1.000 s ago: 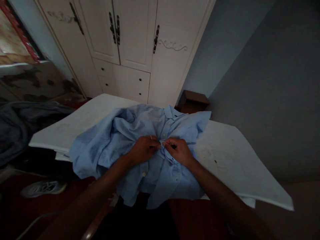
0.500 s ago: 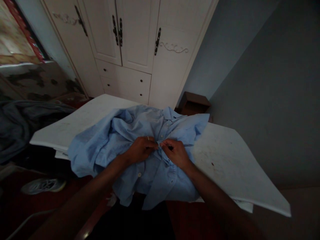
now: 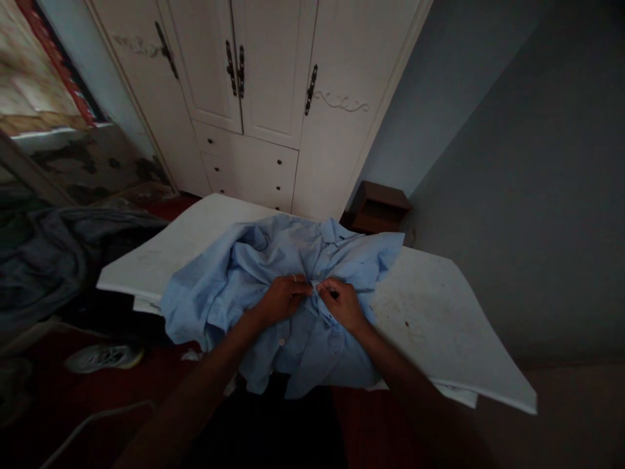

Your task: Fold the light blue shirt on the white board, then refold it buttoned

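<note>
A light blue button shirt lies crumpled on a white board, its lower part hanging over the near edge. My left hand, with a ring on one finger, pinches the shirt's front placket at the middle. My right hand pinches the opposite edge of the placket, fingertips almost touching the left ones. Both hands are closed on the fabric. The collar points away from me.
A white wardrobe with drawers stands behind the board. A small brown stand sits at the wall corner. Dark clothing is heaped on the left, and a grey shoe lies on the red floor.
The view has shifted so that the board and shirt sit further right and slightly lower. My hands stay pinched together on the placket, drawn a little closer.
</note>
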### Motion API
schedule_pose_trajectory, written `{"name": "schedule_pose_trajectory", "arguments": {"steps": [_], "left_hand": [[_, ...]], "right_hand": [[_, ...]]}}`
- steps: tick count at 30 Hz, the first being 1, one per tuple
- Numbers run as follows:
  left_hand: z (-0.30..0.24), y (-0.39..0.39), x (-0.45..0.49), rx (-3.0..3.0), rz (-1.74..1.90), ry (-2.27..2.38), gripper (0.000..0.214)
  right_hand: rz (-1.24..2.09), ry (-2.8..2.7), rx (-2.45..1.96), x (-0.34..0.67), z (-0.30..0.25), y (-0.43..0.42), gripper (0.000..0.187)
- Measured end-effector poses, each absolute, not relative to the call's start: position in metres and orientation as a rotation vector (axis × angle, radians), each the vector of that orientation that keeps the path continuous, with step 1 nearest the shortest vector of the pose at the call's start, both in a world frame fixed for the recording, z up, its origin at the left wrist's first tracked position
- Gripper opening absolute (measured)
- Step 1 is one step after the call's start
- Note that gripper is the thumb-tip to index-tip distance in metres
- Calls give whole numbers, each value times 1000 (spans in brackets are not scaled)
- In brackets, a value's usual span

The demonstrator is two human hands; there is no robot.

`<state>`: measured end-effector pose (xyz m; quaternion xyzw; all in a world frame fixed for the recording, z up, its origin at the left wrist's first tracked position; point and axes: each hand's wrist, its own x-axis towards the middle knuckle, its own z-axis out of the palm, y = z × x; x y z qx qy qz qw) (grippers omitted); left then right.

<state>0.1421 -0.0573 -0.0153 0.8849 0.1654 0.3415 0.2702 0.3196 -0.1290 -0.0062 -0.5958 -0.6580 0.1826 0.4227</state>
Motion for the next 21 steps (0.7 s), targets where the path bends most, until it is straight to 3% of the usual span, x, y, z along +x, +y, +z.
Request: {"name": "schedule_pose_trajectory", "arguments": {"steps": [9, 21], "left_hand": [[-10, -56, 147, 2231, 853, 587, 21], [-8, -54, 152, 2254, 837, 668, 21]], "right_hand": [[676, -1586, -1386, 326, -6, -125, 34], [682, -1517, -1440, 324, -5, -124, 36]]}}
